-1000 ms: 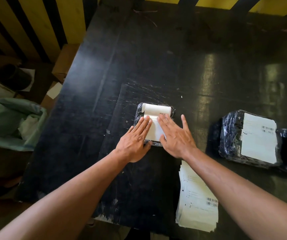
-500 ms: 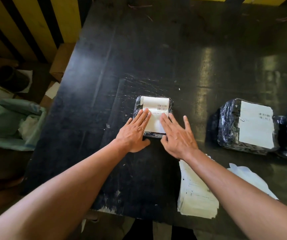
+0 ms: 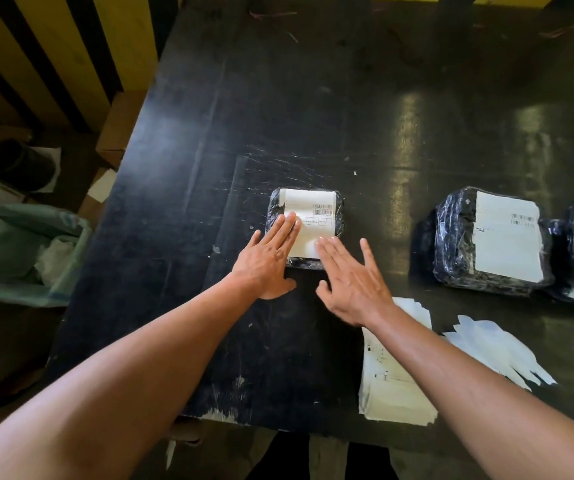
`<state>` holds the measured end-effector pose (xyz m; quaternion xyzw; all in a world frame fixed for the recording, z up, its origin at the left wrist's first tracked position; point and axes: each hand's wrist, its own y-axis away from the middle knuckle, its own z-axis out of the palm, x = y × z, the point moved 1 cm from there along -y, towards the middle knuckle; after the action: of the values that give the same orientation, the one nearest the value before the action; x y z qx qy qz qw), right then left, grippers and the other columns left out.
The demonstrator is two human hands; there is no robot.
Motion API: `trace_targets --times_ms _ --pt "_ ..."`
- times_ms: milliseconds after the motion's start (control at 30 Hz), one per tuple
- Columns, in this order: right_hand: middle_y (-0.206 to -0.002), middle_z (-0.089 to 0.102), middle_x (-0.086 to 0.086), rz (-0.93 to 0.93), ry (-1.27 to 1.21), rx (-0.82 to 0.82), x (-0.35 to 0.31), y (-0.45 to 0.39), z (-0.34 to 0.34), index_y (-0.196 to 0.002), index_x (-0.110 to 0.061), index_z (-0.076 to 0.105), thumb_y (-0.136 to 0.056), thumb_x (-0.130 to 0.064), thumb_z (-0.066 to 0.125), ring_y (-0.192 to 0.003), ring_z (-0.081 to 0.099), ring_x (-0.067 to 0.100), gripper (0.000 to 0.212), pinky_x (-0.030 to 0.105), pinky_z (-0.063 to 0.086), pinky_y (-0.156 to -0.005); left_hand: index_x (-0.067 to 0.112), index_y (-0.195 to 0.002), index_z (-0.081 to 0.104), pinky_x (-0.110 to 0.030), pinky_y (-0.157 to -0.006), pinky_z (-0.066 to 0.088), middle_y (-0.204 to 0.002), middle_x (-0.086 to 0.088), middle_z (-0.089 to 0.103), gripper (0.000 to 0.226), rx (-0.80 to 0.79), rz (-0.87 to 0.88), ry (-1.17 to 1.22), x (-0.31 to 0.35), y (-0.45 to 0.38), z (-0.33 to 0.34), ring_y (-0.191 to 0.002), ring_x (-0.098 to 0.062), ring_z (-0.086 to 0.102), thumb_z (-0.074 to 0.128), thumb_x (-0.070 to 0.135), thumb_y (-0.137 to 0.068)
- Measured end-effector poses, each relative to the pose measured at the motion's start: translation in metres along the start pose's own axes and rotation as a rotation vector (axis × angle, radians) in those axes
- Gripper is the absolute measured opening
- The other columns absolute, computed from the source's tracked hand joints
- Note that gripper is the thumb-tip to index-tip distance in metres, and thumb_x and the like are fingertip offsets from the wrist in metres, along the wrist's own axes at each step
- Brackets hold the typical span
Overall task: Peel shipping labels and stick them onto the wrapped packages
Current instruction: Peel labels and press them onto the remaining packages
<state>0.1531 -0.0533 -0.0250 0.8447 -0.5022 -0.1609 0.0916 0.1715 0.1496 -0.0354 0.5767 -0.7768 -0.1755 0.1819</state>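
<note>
Both flat hands, left [image 3: 267,261] and right [image 3: 351,278], fingers straight, had slid nearer us along the white paper label [image 3: 308,221] on the small black plastic-wrapped package [image 3: 338,216] (apparently stuck).

Centre frame, the small package [image 3: 306,226] sits on the table [image 3: 209,133], two labelled packages [image 3: 493,240] at right, label stack [image 3: 392,386] lower right.

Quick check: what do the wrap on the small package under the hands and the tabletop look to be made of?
Small package: apparently thin glossy black plastic film; it wrinkles and glints. Its label looks like matte white paper. Tabletop: hard black-coated board, semi-glossy, scratched, chipped pale at the near edge; core unclear.
</note>
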Motion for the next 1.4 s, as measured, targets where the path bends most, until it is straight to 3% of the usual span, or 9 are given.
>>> trace_targets --times_ms 167,300,400,467,633,967,1200,1300,1400 --pt "-0.175 0.007 0.002 0.069 -0.019 0.048 0.008 0.018 0.0 -0.167 -0.014 0.011 -0.093 -0.047 0.013 -0.162 0.0 0.019 0.081 0.058 -0.001 -0.129 0.019 -0.16 -0.032 -0.051 -0.132 0.002 -0.166 0.0 -0.04 0.124 0.007 -0.01 0.013 0.002 -0.001 0.004 -0.155 -0.02 -0.032 0.064 0.061 -0.092" --pt "-0.172 -0.02 0.001 -0.04 -0.061 0.027 -0.022 0.005 0.014 -0.165 -0.017 -0.013 -0.098 -0.041 0.031 -0.159 -0.019 0.018 0.084 0.058 -0.003 -0.129 0.018 -0.16 -0.031 -0.051 -0.132 0.002 -0.166 -0.001 -0.041 0.124 0.013 0.003 0.006 0.004 -0.002 0.007 -0.155 -0.021 -0.033 0.064 0.061 -0.092" --pt "-0.169 -0.03 0.0 -0.05 -0.007 -0.015 -0.025 0.002 0.022 -0.163 -0.018 -0.021 -0.101 -0.04 0.041 -0.156 -0.028 0.018 0.09 0.059 -0.007 -0.128 0.018 -0.16 -0.03 -0.051 -0.132 0.001 -0.166 -0.001 -0.04 0.123 0.017 0.004 0.006 0.0 -0.002 0.006 -0.155 -0.02 -0.032 0.063 0.06 -0.093" --pt "-0.17 -0.029 -0.001 -0.045 0.011 -0.01 -0.016 0.011 0.024 -0.163 -0.018 -0.02 -0.099 -0.036 0.041 -0.157 -0.026 0.017 0.09 0.06 -0.007 -0.127 0.019 -0.16 -0.03 -0.051 -0.132 0.0 -0.166 0.0 -0.04 0.123 0.023 0.005 0.029 -0.001 -0.002 0.007 -0.155 -0.02 -0.032 0.064 0.059 -0.093" --pt "-0.175 -0.005 -0.001 -0.005 -0.118 0.088 -0.001 0.023 0.017 -0.167 -0.017 0.001 -0.092 -0.026 0.036 -0.161 -0.006 0.016 0.083 0.053 0.005 -0.131 0.018 -0.161 -0.029 -0.052 -0.131 -0.004 -0.167 -0.001 -0.039 0.121 0.03 0.008 0.028 0.001 -0.001 0.007 -0.155 -0.02 -0.033 0.062 0.06 -0.093" --pt "-0.172 -0.02 -0.009 0.029 -0.127 -0.047 -0.003 -0.006 0.006 -0.166 -0.023 -0.009 -0.1 -0.022 0.037 -0.159 -0.017 0.007 0.081 0.054 -0.004 -0.13 0.011 -0.162 -0.026 -0.049 -0.131 -0.006 -0.17 -0.009 -0.033 0.108 0.15 0.066 -0.072 0.026 0.031 0.034 -0.157 -0.023 -0.03 0.048 0.054 -0.096" --pt "-0.171 -0.021 -0.013 0.03 -0.151 -0.09 0.0 -0.007 -0.004 -0.166 -0.024 -0.01 -0.099 -0.02 0.037 -0.158 -0.016 0.004 0.083 0.055 -0.003 -0.13 0.011 -0.163 -0.023 -0.044 -0.132 -0.006 -0.17 -0.006 -0.032 0.106 0.088 0.124 -0.085 -0.006 0.056 0.027 -0.158 -0.019 -0.027 0.051 0.044 -0.094" --pt "-0.171 -0.023 -0.014 0.035 -0.166 -0.085 -0.001 -0.007 -0.001 -0.166 -0.025 -0.011 -0.098 -0.018 0.039 -0.158 -0.017 0.004 0.085 0.054 -0.003 -0.13 0.008 -0.166 -0.01 -0.042 -0.133 -0.004 -0.175 -0.01 -0.015 0.098 0.106 0.114 -0.044 0.005 0.049 0.012 -0.162 -0.022 -0.017 0.049 0.044 -0.096" --pt "-0.171 -0.023 -0.014 0.035 -0.18 -0.081 -0.002 -0.009 0.001 -0.166 -0.025 -0.011 -0.099 -0.019 0.043 -0.158 -0.019 0.005 0.087 0.055 -0.002 -0.13 0.009 -0.167 0.01 -0.04 -0.133 0.004 -0.175 -0.007 0.013 0.091 0.166 0.114 0.06 0.019 0.031 -0.008 -0.162 -0.023 0.009 0.056 0.038 -0.094"
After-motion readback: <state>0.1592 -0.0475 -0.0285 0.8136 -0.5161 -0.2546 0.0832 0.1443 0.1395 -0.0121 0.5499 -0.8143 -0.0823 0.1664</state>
